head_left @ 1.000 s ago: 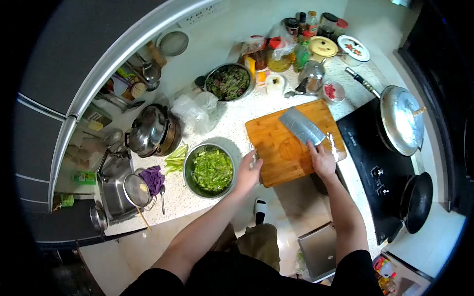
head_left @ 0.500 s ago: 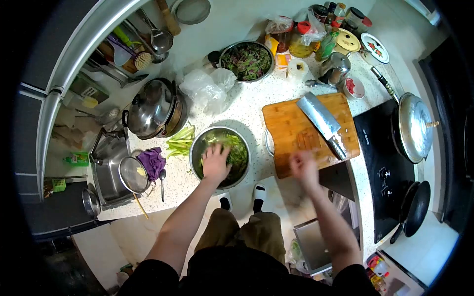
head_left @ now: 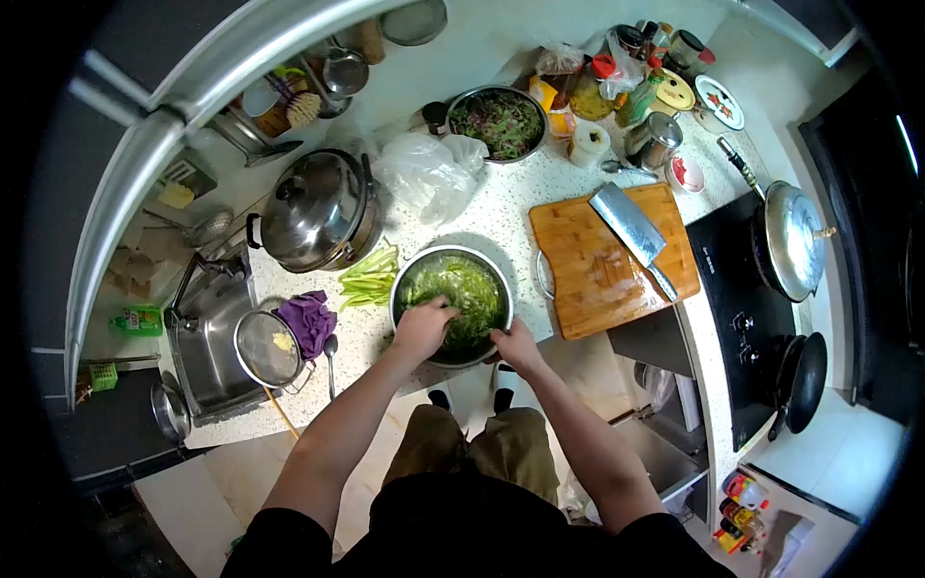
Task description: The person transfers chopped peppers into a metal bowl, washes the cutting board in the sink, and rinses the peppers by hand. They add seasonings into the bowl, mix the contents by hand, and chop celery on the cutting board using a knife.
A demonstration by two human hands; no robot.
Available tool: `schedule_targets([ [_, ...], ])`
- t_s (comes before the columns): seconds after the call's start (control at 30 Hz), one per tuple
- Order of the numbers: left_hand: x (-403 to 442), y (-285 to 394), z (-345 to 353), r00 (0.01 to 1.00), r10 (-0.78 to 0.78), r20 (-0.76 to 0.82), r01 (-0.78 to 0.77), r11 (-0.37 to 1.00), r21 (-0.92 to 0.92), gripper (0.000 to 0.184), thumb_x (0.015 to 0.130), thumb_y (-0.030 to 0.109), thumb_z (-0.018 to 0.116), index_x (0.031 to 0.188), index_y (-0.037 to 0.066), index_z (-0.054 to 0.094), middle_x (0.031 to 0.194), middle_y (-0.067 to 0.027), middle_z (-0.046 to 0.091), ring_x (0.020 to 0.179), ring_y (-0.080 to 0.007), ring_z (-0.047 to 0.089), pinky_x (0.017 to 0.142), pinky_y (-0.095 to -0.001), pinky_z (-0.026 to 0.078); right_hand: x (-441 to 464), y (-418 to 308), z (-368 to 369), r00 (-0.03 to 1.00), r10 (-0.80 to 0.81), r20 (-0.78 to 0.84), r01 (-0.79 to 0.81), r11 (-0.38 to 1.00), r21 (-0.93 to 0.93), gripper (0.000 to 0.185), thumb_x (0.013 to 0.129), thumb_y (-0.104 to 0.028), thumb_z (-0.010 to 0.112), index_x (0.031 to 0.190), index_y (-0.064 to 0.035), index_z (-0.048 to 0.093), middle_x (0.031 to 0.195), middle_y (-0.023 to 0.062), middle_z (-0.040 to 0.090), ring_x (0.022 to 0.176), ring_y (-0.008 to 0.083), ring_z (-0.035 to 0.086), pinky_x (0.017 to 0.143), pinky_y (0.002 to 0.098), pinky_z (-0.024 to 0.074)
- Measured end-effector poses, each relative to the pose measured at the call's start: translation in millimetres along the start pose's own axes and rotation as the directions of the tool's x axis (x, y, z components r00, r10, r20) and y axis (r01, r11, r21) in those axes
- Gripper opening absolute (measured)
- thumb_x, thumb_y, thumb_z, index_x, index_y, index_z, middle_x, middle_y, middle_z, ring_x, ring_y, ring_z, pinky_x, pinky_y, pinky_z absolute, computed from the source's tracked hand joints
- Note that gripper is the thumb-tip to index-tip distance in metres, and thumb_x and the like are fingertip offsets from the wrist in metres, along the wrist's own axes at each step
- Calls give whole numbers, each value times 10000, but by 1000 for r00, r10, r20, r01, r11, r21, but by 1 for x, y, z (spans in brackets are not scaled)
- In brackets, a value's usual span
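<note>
A steel bowl (head_left: pixel 395 310) of wet chopped greens (head_left: pixel 472 289) sits near the counter's front edge. My left hand (head_left: pixel 424 328) is inside its left part, fingers curled at the greens; what they hold, if anything, is hidden. At the bowl's lower right rim, my right hand (head_left: pixel 518 347) grips the edge. Right of the bowl lies a wooden cutting board (head_left: pixel 578 260), wet on top, with a cleaver (head_left: pixel 626 223) flat across it. Pale green stalks (head_left: pixel 371 277) lie just left of the bowl.
Behind stand a lidded pot (head_left: pixel 313 207), a plastic bag (head_left: pixel 429 173) and a bowl of purple-green leaves (head_left: pixel 496 123). To the left are a sink (head_left: pixel 217 337), strainer (head_left: pixel 268 349) and purple cloth (head_left: pixel 306 323). A stove (head_left: pixel 742 289) with covered pan (head_left: pixel 795 241) is at right.
My right hand has let go of the cleaver, left the board and taken the bowl's rim. My left hand has moved from beside the board into the bowl, its fingers now curled.
</note>
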State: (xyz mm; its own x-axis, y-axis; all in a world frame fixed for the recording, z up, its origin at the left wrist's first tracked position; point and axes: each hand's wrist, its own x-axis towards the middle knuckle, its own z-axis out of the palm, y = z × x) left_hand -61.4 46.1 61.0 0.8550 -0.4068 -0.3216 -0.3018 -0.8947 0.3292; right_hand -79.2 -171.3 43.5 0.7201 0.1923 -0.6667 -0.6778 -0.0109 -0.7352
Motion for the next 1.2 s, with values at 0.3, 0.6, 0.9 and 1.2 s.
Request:
schedule_targets([
  [0.3, -98, 36, -140, 935, 22, -354, -3, 999, 53, 217, 802, 244, 793, 901, 58, 742, 1039, -140, 627, 1013, -317, 604, 834, -430, 515, -107, -64, 31, 982, -103, 161, 87, 991, 106, 471, 933, 2, 513, 1393, 56, 427, 1228, 218, 623, 884, 293, 721, 595, 360, 651],
  [0.6, -167, 74, -160, 942, -135, -308, 129, 991, -42, 592, 744, 185, 818, 1286, 93, 600, 1319, -195, 582, 1134, -428, 600, 977, -469, 511, -167, -95, 71, 917, -75, 391, 78, 997, 9, 474, 953, -14, 488, 1416, -1, 387, 1228, 172, 610, 930, 275, 709, 656, 371, 656],
  [0.9, -245, 57, -162, 877, -424, -226, 137, 672, -728, 414, 817, -153, 633, 1195, 17, 622, 1016, -68, 692, 906, -121, 672, 822, -261, 556, -190, -73, 89, 889, 2, 457, 42, 996, -85, 569, 979, -8, 463, 1512, -52, 266, 1322, 175, 536, 1007, 285, 687, 678, 379, 656],
  [1.2, -248, 43, -168, 891, -420, -173, 128, 598, -792, 134, 890, 58, 720, 1017, 58, 765, 1001, -56, 742, 923, -131, 668, 817, -286, 545, -207, -70, 99, 904, -24, 427, 34, 999, -17, 594, 958, 12, 466, 1502, -44, 234, 1337, 196, 522, 1000, 300, 693, 683, 402, 667],
])
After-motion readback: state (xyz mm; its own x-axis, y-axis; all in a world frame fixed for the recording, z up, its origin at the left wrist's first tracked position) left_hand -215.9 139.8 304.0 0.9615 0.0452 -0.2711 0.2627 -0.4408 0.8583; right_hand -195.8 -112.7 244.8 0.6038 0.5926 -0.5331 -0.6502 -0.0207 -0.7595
